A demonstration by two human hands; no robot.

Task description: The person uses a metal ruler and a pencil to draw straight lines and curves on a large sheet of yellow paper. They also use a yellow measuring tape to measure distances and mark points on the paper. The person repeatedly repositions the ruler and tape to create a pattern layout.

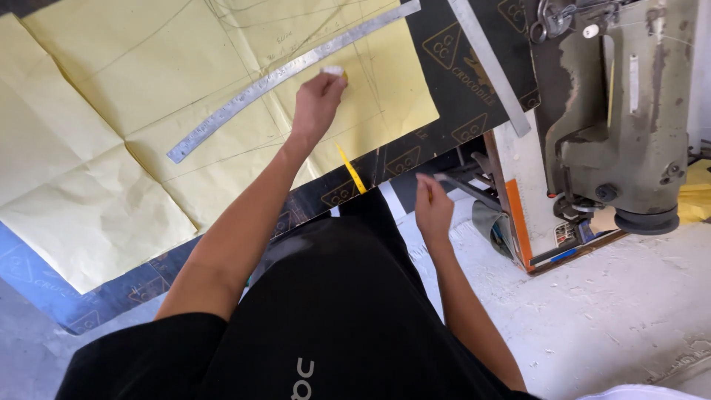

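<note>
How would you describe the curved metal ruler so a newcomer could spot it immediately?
Start at the big yellow paper spread over the dark board. A long grey metal strip, the curved ruler, crosses its upper half, just above the left hand. Unlike the straight ruler beside the sewing machine, it bends in a gentle arc.

The person wears a black short-sleeved shirt (326, 311) with pale lettering, both forearms bare.

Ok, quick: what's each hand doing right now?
Left hand: closed on a small white piece, over the yellow paper.
Right hand: pinching a thin dark tool.
</note>
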